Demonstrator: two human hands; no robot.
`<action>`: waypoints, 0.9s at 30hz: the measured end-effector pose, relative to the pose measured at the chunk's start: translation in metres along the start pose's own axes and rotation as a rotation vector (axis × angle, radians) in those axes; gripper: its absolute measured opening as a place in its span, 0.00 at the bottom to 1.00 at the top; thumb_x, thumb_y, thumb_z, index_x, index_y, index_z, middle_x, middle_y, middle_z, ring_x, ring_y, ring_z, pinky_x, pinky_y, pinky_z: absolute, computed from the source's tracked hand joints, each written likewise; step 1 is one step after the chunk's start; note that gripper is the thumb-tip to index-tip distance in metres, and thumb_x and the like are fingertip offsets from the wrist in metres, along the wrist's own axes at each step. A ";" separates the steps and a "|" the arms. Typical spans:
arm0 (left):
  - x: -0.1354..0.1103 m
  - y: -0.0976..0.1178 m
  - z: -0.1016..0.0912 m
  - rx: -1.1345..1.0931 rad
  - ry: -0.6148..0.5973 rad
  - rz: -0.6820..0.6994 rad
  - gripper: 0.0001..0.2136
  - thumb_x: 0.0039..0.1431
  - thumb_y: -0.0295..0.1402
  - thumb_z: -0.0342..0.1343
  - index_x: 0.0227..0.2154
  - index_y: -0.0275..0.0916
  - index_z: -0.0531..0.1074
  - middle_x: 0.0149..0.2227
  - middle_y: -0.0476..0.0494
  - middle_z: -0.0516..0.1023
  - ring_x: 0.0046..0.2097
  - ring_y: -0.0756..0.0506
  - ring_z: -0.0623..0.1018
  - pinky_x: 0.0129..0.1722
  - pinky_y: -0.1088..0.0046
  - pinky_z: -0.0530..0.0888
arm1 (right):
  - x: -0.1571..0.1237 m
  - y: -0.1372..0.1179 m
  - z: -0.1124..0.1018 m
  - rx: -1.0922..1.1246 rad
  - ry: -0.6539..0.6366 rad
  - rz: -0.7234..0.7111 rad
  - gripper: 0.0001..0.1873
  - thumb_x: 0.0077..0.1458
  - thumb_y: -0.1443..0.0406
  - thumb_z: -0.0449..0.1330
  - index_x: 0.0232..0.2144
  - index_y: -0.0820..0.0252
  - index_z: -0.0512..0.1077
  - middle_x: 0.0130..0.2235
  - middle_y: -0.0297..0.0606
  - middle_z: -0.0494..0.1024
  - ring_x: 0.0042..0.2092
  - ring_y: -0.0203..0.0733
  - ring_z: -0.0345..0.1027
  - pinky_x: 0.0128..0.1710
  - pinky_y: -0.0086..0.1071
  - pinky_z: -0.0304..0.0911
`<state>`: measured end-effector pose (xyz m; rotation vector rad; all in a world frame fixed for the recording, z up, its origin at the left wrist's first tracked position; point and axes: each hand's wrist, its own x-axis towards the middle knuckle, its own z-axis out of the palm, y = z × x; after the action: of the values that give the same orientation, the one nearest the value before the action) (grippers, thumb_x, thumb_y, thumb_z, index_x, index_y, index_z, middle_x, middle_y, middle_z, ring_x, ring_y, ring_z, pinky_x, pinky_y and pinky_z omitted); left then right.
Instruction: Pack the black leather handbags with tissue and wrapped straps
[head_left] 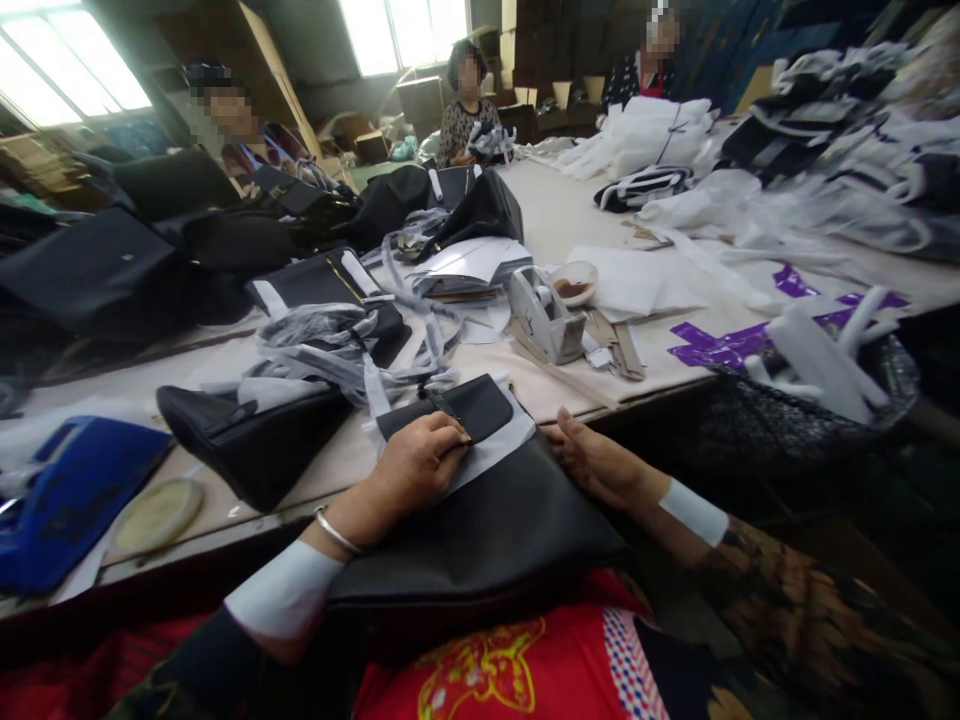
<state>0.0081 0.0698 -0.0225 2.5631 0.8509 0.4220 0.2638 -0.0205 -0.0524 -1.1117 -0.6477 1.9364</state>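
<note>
A black bag (pixel 487 525) lies across my lap and leans on the table's edge, a white sheet (pixel 491 450) and a small black flap or pouch (pixel 480 405) on its upper part. My left hand (pixel 424 460) rests on the flap, fingers pinched together at a thin gold-coloured strip that looks like a zipper. What exactly sits between the fingertips is hidden. At the bag's right edge is my right hand (pixel 596 460), thumb raised and fingers apart, the fingertips partly behind the bag.
Another black bag (pixel 255 440) with clear plastic wrapping stands left. Beyond lie a tape dispenser (pixel 551 315), a small bowl (pixel 576 282) and paper sheets (pixel 472 262). A blue bin-like object (pixel 82 500) is far left; a black plastic bag (pixel 787 420) hangs right. Several people sit around the table.
</note>
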 end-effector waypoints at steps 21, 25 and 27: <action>-0.006 0.007 -0.001 -0.342 0.216 -0.385 0.11 0.61 0.38 0.59 0.28 0.39 0.80 0.28 0.45 0.79 0.31 0.45 0.75 0.32 0.72 0.68 | 0.031 -0.011 0.020 0.013 0.113 0.266 0.10 0.48 0.72 0.60 0.34 0.66 0.78 0.29 0.43 0.83 0.29 0.43 0.77 0.36 0.35 0.74; -0.009 0.009 0.001 -0.457 0.192 -0.475 0.09 0.58 0.38 0.62 0.28 0.40 0.82 0.29 0.45 0.82 0.32 0.44 0.77 0.33 0.72 0.69 | 0.033 -0.009 0.022 0.007 0.142 0.239 0.10 0.47 0.72 0.60 0.34 0.66 0.78 0.28 0.42 0.83 0.28 0.43 0.76 0.34 0.34 0.73; -0.010 0.010 0.002 -0.461 0.205 -0.485 0.08 0.57 0.38 0.62 0.28 0.40 0.82 0.29 0.45 0.82 0.32 0.43 0.77 0.33 0.72 0.70 | 0.034 -0.008 0.023 0.010 0.145 0.230 0.10 0.46 0.72 0.60 0.34 0.66 0.78 0.28 0.42 0.83 0.28 0.44 0.76 0.33 0.34 0.73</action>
<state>0.0064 0.0558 -0.0214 1.8426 1.2397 0.6438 0.2369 0.0115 -0.0512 -1.3563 -0.4464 2.0238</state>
